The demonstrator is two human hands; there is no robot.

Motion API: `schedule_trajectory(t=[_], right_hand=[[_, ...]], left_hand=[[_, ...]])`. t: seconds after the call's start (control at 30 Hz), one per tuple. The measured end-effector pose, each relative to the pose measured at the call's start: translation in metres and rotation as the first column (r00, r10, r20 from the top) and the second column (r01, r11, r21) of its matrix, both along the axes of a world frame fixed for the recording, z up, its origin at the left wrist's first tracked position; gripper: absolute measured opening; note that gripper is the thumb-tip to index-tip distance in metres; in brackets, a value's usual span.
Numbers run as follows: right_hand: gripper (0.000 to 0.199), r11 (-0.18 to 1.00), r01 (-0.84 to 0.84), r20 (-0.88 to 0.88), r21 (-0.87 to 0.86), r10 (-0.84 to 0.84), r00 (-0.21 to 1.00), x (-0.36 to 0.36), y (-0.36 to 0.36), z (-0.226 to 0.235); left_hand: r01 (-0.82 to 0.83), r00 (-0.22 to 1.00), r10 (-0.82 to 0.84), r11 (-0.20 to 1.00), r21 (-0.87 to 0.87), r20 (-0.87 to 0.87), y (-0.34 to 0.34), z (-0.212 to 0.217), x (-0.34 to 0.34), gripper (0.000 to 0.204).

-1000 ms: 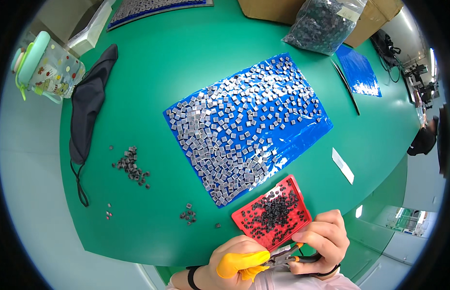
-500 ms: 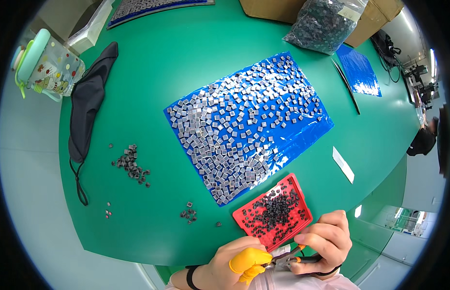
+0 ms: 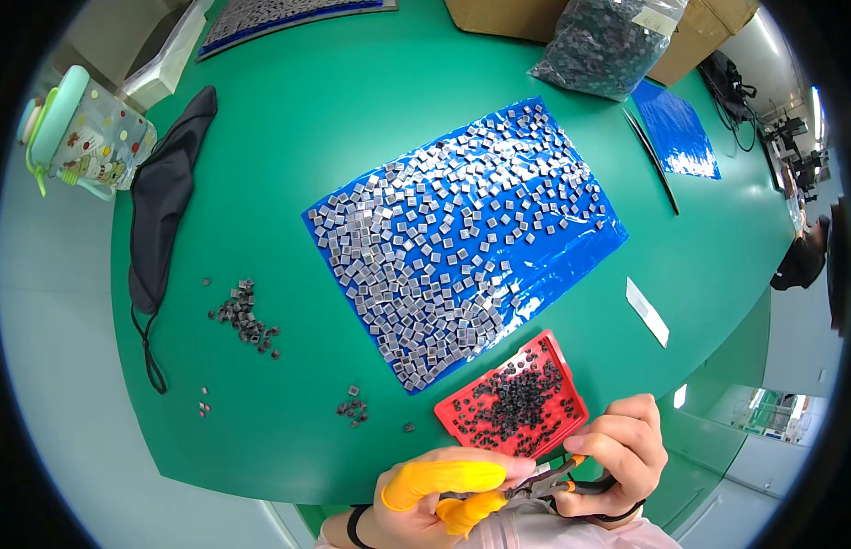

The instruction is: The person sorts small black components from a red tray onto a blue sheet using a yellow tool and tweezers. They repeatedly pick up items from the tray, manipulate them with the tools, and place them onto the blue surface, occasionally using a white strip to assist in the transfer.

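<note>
My right hand (image 3: 622, 453) is closed around the handles of small pliers (image 3: 572, 478), black with orange parts, held near my body. My left hand (image 3: 434, 494) wears yellow finger covers on the thumb and a finger. Its fingers curl together at the jaws of the pliers; whatever is pinched there is too small or hidden to make out. Just beyond both hands sits a red tray (image 3: 455, 419) with many tiny black parts (image 3: 526, 401) heaped in it. Past the tray lies a blue film sheet (image 3: 558, 261) covered with small square grey pieces (image 3: 416, 288).
Small grey piles (image 3: 245, 316) and loose bits (image 3: 354, 409) lie left on the green table (image 3: 261, 192). Also there: a black pouch (image 3: 165, 210), a clear bottle (image 3: 105, 137), tweezers (image 3: 652, 160), a white strip (image 3: 647, 311), blue film (image 3: 679, 128), a filled plastic bag (image 3: 608, 46) and cardboard (image 3: 709, 32).
My left hand has turned and shifted left, its yellow-covered finger now stretched out more toward the pliers. My right hand keeps its hold, and the pliers' handles look spread wider.
</note>
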State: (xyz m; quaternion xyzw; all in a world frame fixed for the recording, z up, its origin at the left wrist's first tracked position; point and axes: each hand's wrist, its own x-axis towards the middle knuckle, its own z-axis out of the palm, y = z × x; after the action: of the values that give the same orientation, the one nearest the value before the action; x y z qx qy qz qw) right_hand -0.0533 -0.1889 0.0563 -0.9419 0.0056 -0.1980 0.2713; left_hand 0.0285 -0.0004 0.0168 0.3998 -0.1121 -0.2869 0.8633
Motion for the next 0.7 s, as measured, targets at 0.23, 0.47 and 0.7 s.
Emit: schedule_trajectory(t=[0.23, 0.47, 0.7], right_hand=[[0.048, 0.998, -0.044, 0.01, 0.05, 0.043, 0.999, 0.001, -0.002, -0.001], [0.047, 0.997, -0.045, 0.0, 0.068, 0.045, 0.999, 0.001, -0.001, 0.001], [0.046, 0.999, -0.036, 0.001, 0.037, 0.036, 0.999, -0.001, -0.001, 0.002]], left_hand=[[0.104, 0.974, -0.142, 0.972, 0.211, 0.175, 0.016, -0.005, 0.009, 0.009], [0.067, 0.934, -0.196, 0.917, 0.392, 0.299, 0.018, 0.009, 0.016, 0.017], [-0.025, 0.858, -0.174, 0.926, 0.377, 0.484, 0.012, 0.004, 0.019, 0.023]])
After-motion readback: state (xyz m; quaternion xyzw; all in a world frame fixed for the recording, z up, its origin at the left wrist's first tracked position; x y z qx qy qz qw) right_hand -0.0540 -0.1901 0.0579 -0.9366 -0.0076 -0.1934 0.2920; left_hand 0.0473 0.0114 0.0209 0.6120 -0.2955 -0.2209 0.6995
